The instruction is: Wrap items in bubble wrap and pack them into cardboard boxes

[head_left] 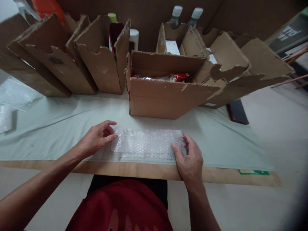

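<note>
A flat, folded strip of bubble wrap (149, 143) lies lengthwise on the pale green cloth, close to the table's front edge. At its left end is my left hand (98, 137), thumb and index finger apart, with the thumb tip touching or almost touching the wrap's edge. My right hand (191, 158) pinches the opposite end, thumb on top and fingers around the far right side. Whether anything is inside the wrap cannot be made out.
Behind the wrap stands a cardboard box (158, 101) with shiny red packets (179, 77) inside. Several more cardboard holders (101, 69) line the back, some with bottles (177, 12). More bubble wrap (20, 93) lies far left. A dark flat object (237, 111) rests at the right.
</note>
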A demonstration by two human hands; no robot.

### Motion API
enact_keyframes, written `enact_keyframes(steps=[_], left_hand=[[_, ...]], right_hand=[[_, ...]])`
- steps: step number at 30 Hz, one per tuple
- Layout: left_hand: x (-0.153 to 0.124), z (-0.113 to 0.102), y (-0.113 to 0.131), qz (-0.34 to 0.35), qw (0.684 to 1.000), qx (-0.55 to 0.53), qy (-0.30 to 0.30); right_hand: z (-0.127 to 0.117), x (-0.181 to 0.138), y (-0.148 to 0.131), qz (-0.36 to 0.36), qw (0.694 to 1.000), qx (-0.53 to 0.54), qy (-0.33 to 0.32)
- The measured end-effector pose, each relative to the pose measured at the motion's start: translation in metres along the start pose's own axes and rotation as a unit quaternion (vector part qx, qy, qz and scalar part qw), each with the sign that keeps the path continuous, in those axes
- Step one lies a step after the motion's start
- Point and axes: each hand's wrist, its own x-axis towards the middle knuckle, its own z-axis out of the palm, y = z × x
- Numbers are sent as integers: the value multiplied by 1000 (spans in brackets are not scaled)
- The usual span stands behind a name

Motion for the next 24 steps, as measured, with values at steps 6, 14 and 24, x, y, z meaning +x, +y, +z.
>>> enact_keyframes(steps=[6, 14, 24], left_hand=[[-18, 25, 16, 260, 934, 209, 127], [-4, 87, -5, 364, 871, 322, -67], [-10, 74, -14, 344, 853, 385, -76]], right_hand=[[-6, 11, -19, -119, 991, -54, 5], [74, 12, -77, -289, 909, -80, -290], [16, 12, 10, -257, 909, -280, -172]])
